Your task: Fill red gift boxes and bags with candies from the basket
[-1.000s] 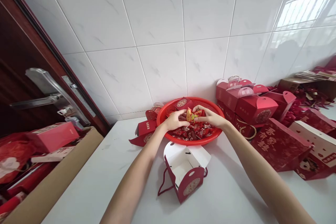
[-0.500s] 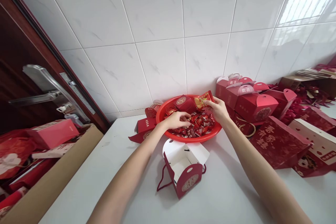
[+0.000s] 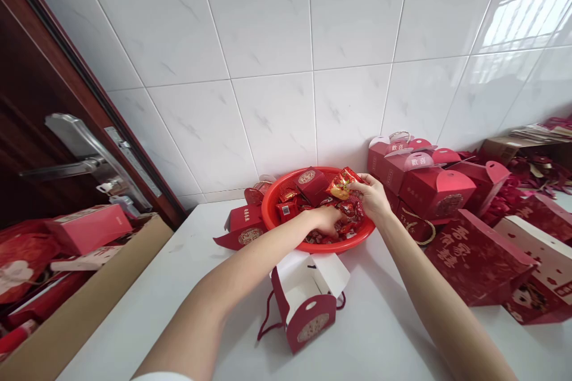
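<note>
My right hand (image 3: 372,195) pinches a red and gold snack packet (image 3: 342,183) above the right side of a red plastic basket (image 3: 267,209). Down inside that basket, my left hand (image 3: 328,220) reaches among red-wrapped candies (image 3: 356,212); its fingertips are hidden, so what it touches cannot be made out. A small dark red box (image 3: 311,184) lies tilted at the back of the basket. In front stands an open gift box (image 3: 311,322), red outside and white inside, flaps up, with a dark red cord handle at its sides.
Red gift boxes (image 3: 440,187) are stacked at the right against the tiled wall, with larger red boxes (image 3: 478,256) nearer. Left of the basket lies another red box (image 3: 245,226). A carton (image 3: 96,294) of red packaging stands at the left by the door handle (image 3: 84,164).
My left hand has moved right and deeper into the candies. My right hand still holds the snack packet, slightly lowered. The view has shifted a little.
</note>
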`<state>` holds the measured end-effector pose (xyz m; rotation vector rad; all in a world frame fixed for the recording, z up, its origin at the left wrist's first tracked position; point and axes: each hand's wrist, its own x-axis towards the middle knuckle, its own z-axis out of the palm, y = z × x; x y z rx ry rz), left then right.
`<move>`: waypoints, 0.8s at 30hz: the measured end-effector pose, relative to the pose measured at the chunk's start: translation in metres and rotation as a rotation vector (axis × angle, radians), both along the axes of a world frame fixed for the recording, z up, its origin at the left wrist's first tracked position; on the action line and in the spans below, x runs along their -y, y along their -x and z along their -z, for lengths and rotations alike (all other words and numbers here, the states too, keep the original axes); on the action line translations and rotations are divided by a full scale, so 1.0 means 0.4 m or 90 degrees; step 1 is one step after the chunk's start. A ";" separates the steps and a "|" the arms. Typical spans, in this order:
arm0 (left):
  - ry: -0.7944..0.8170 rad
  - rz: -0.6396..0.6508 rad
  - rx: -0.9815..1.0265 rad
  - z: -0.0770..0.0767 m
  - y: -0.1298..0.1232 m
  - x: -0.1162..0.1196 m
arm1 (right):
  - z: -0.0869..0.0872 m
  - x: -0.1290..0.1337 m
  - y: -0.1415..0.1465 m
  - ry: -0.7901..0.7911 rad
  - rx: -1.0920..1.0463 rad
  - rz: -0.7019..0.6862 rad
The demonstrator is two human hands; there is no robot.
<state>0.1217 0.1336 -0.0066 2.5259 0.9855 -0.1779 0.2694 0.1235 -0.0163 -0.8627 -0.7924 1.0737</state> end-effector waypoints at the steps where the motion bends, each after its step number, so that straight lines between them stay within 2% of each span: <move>1: -0.015 -0.018 0.009 0.003 0.005 -0.009 | 0.001 -0.001 -0.001 0.002 0.002 -0.002; 6: -0.064 -0.101 0.064 -0.008 0.064 -0.052 | -0.009 0.004 0.002 -0.007 -0.029 0.001; 12: -0.088 -0.152 0.167 -0.024 0.090 -0.058 | -0.021 0.014 0.005 -0.007 -0.055 0.012; 17: -0.100 -0.149 0.181 -0.006 0.090 -0.061 | -0.023 0.017 0.007 0.018 -0.037 0.018; 21: -0.162 -0.146 0.206 -0.001 0.083 -0.055 | -0.023 0.018 0.009 0.005 -0.038 0.014; 24: -0.128 -0.036 0.187 -0.001 0.067 -0.036 | -0.021 0.016 0.010 -0.001 -0.060 0.037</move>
